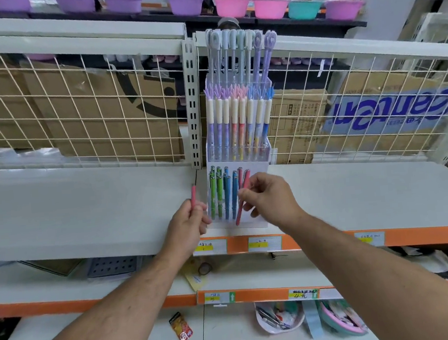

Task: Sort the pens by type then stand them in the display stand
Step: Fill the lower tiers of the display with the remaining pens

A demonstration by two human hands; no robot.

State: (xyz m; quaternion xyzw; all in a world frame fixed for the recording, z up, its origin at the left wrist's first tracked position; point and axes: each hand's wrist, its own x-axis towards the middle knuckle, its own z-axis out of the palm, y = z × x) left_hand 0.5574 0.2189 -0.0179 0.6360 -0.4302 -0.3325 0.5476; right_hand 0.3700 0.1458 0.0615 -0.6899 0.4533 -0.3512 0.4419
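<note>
A clear tiered display stand (260,164) sits on the white shelf. Tall pastel pens (237,57) fill its back tier, cream-capped pens (236,120) the middle tier. Green pens (216,195) and blue pens (231,193) stand in the front tier with one pink pen (240,175) beside them. My right hand (270,197) pinches a pink pen (242,195), tilted, its lower end at the front tier. My left hand (188,223) grips another pink pen (193,197) upright, just left of the stand.
The white shelf (85,209) stretches left and right of the stand, with a wire grid and cardboard boxes (98,110) behind it. Coloured bowls (233,6) line the top shelf. Lower shelves hold small baskets (279,318) and loose items.
</note>
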